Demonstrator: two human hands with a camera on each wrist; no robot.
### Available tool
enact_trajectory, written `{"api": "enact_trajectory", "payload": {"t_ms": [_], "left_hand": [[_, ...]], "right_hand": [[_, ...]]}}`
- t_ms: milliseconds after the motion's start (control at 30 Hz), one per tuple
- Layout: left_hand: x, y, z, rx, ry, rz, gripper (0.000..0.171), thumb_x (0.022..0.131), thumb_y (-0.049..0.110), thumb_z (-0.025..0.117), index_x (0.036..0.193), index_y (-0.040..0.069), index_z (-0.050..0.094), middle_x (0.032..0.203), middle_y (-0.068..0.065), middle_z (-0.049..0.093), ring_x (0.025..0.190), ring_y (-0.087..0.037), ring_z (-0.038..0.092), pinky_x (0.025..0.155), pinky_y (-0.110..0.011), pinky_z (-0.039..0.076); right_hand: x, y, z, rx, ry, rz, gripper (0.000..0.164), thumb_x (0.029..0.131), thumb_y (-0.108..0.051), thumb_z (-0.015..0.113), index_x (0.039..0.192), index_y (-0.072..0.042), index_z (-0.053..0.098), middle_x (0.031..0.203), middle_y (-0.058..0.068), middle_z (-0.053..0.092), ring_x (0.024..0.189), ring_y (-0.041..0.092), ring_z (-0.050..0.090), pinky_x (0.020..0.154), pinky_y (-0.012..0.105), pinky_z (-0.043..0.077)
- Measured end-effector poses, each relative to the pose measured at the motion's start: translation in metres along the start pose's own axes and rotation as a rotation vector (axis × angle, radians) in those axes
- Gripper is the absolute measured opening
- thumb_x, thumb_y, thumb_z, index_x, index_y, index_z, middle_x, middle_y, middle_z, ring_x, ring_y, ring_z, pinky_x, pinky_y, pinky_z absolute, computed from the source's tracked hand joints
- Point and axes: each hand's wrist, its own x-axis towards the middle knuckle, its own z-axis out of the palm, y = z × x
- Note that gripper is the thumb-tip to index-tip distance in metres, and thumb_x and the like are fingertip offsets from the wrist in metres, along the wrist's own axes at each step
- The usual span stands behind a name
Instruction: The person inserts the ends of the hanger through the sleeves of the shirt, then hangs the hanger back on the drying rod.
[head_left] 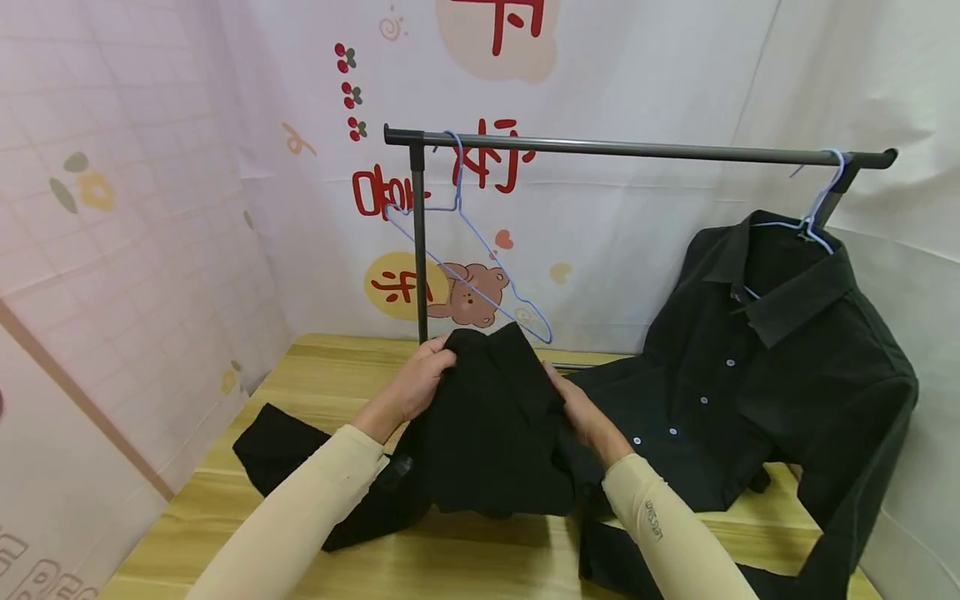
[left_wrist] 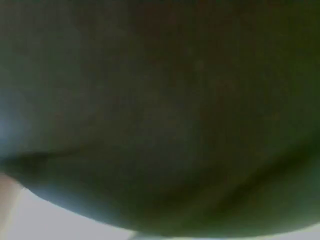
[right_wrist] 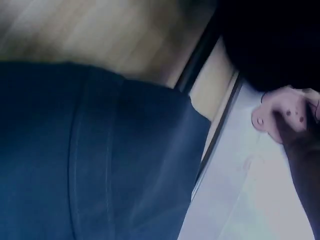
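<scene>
A black shirt (head_left: pixel 495 425) is held up in front of me, just above the table. My left hand (head_left: pixel 420 379) pinches its upper left edge, thumb on the near side. At the opposite edge my right hand (head_left: pixel 581 408) holds the cloth, with its fingers partly hidden by the fabric. One sleeve (head_left: pixel 288 442) of this shirt trails onto the table at the left. Blurred dark cloth (left_wrist: pixel 160 115) fills most of the left wrist view. The right wrist view has my right hand (right_wrist: pixel 297 130) in shadow beside dark cloth (right_wrist: pixel 270 45).
A dark metal clothes rail (head_left: pixel 637 148) stands across the wooden table (head_left: pixel 337 358). A bare blue wire hanger (head_left: pixel 480 229) hangs at its left end. On the right, another black buttoned shirt (head_left: pixel 697 367) hangs from a blue hanger (head_left: pixel 813 208), its lower part spread over the table.
</scene>
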Motion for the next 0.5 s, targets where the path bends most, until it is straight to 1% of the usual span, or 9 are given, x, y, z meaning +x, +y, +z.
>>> {"api": "enact_trajectory", "payload": {"t_ms": [67, 100, 133, 233, 300, 333, 367, 433, 500], "left_hand": [[0.002, -0.014, -0.009, 0.109, 0.095, -0.068, 0.035, 0.097, 0.005, 0.037, 0.124, 0.006, 0.059, 0.115, -0.008, 0.057, 0.091, -0.020, 0.054, 0.079, -0.031, 0.044], [0.002, -0.023, -0.016, 0.172, 0.135, -0.112, 0.038, 0.098, 0.005, 0.036, 0.128, 0.007, 0.059, 0.120, -0.009, 0.057, 0.095, -0.022, 0.054, 0.081, -0.033, 0.042], [0.001, -0.035, -0.024, 0.243, 0.171, -0.159, 0.038, 0.099, 0.006, 0.035, 0.130, 0.007, 0.058, 0.123, -0.011, 0.057, 0.097, -0.024, 0.053, 0.083, -0.036, 0.041], [-0.004, -0.070, -0.048, 0.504, 0.241, -0.261, 0.038, 0.102, 0.006, 0.036, 0.134, 0.005, 0.058, 0.133, -0.015, 0.056, 0.111, -0.030, 0.055, 0.092, -0.044, 0.043], [-0.007, -0.087, -0.058, 0.656, 0.252, -0.267, 0.037, 0.101, 0.004, 0.040, 0.134, 0.001, 0.057, 0.132, -0.019, 0.056, 0.116, -0.035, 0.055, 0.095, -0.050, 0.044], [-0.008, -0.092, -0.060, 0.737, 0.255, -0.258, 0.038, 0.100, 0.002, 0.042, 0.136, 0.001, 0.055, 0.133, -0.019, 0.056, 0.120, -0.036, 0.054, 0.097, -0.052, 0.044], [-0.009, -0.095, -0.061, 0.799, 0.252, -0.237, 0.042, 0.099, 0.001, 0.045, 0.140, 0.000, 0.052, 0.136, -0.020, 0.054, 0.124, -0.037, 0.052, 0.100, -0.053, 0.042], [-0.007, -0.097, -0.058, 0.861, 0.233, -0.180, 0.049, 0.095, -0.001, 0.050, 0.144, 0.001, 0.048, 0.140, -0.019, 0.052, 0.130, -0.037, 0.048, 0.103, -0.053, 0.040], [-0.002, -0.096, -0.051, 0.886, 0.174, -0.122, 0.055, 0.092, -0.002, 0.054, 0.146, 0.002, 0.046, 0.140, -0.016, 0.053, 0.132, -0.036, 0.046, 0.105, -0.053, 0.038]], "right_hand": [[-0.002, 0.000, -0.007, 0.012, 0.059, -0.005, 0.053, 0.103, -0.047, 0.048, 0.131, -0.003, 0.058, 0.119, 0.014, 0.062, 0.103, 0.027, 0.064, 0.088, 0.040, 0.052], [-0.003, 0.002, -0.010, -0.002, 0.120, -0.011, 0.043, 0.102, -0.042, 0.054, 0.118, -0.003, 0.064, 0.103, 0.011, 0.065, 0.087, 0.024, 0.065, 0.077, 0.037, 0.054], [-0.003, 0.003, -0.013, -0.081, 0.203, -0.025, 0.036, 0.101, -0.037, 0.058, 0.109, -0.003, 0.066, 0.093, 0.007, 0.065, 0.078, 0.020, 0.063, 0.071, 0.034, 0.053], [-0.006, 0.010, -0.019, -0.336, 0.400, -0.046, 0.025, 0.099, -0.031, 0.061, 0.094, -0.007, 0.066, 0.082, 0.004, 0.061, 0.069, 0.020, 0.056, 0.065, 0.033, 0.046], [-0.008, 0.012, -0.021, -0.503, 0.474, -0.037, 0.023, 0.098, -0.030, 0.061, 0.090, -0.008, 0.064, 0.079, 0.003, 0.057, 0.069, 0.020, 0.051, 0.065, 0.034, 0.041], [-0.009, 0.012, -0.021, -0.543, 0.466, -0.035, 0.024, 0.097, -0.030, 0.061, 0.090, -0.008, 0.062, 0.078, 0.004, 0.056, 0.068, 0.021, 0.051, 0.064, 0.035, 0.041], [-0.010, 0.013, -0.021, -0.535, 0.429, -0.033, 0.025, 0.098, -0.032, 0.060, 0.091, -0.008, 0.061, 0.076, 0.004, 0.054, 0.065, 0.021, 0.050, 0.064, 0.034, 0.042], [-0.011, 0.012, -0.023, -0.424, 0.313, -0.032, 0.028, 0.101, -0.032, 0.057, 0.097, -0.004, 0.061, 0.075, 0.004, 0.054, 0.064, 0.018, 0.053, 0.065, 0.033, 0.048], [-0.010, 0.013, -0.025, -0.302, 0.208, -0.027, 0.030, 0.103, -0.028, 0.055, 0.105, 0.002, 0.062, 0.078, 0.005, 0.058, 0.067, 0.018, 0.059, 0.069, 0.034, 0.053]]}}
